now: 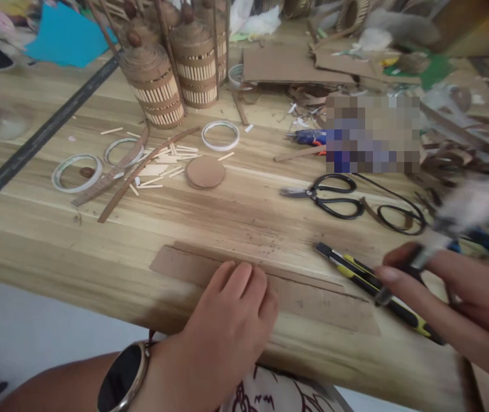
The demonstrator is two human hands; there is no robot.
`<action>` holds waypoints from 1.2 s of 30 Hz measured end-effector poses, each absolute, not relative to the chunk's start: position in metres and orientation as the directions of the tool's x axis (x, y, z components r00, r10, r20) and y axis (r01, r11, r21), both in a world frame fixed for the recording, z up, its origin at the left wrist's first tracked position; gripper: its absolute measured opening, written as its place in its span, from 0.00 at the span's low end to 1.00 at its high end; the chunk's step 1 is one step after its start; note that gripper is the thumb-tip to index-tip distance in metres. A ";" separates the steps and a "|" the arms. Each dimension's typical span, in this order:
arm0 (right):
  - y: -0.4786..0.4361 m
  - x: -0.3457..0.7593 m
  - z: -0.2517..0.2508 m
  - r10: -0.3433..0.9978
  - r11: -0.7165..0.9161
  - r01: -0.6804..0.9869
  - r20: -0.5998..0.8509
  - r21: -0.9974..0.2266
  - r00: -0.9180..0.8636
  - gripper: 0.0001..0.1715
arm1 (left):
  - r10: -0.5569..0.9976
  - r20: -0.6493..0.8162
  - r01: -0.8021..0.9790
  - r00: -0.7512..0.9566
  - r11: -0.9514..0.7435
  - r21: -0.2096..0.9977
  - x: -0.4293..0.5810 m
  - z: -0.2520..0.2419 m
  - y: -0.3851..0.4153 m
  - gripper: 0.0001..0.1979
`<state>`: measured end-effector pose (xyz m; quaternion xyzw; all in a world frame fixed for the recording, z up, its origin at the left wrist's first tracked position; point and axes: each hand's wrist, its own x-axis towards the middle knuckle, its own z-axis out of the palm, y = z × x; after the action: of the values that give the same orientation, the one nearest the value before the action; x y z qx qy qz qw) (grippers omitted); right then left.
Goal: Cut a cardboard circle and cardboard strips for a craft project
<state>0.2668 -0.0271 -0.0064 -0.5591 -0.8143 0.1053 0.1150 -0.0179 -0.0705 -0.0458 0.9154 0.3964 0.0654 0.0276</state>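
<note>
left hand (231,312) flat on cardboard strip (313,297), near table edge (77,280) | right hand (454,292) clamps blurred tool (433,243) | open wood mid-table | far baskets (154,86) lidded (contents hidden)

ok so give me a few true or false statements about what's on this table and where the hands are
The left hand lies flat on the cardboard strip. True.
The scissors are in the right hand. False: they lie on the table; that hand grips a blurred tool.
The knife is yellow and black. True.
The round cardboard disc sits on the strip. False: it lies further back, near a white tape ring.
</note>
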 end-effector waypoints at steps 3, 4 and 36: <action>-0.003 0.253 -0.005 0.864 0.503 0.859 0.050 -0.099 -0.500 0.26 | 0.679 0.053 0.667 0.732 -0.730 0.149 -0.021 -0.038 -0.061 0.06; 0.006 0.249 -0.008 0.857 0.516 0.856 0.008 -0.028 -0.516 0.24 | 0.665 0.029 0.652 0.747 -0.740 0.163 -0.022 -0.035 -0.058 0.05; -0.035 0.291 -0.051 0.953 0.240 0.920 -0.105 -0.311 -0.284 0.17 | 0.666 0.000 0.622 0.746 -0.697 0.357 -0.037 0.008 -0.019 0.06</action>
<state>0.2908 -0.0349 -0.0509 -0.5960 -0.7855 0.1578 0.0530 -0.0368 -0.0187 0.0075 0.9189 0.3503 0.0646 0.1695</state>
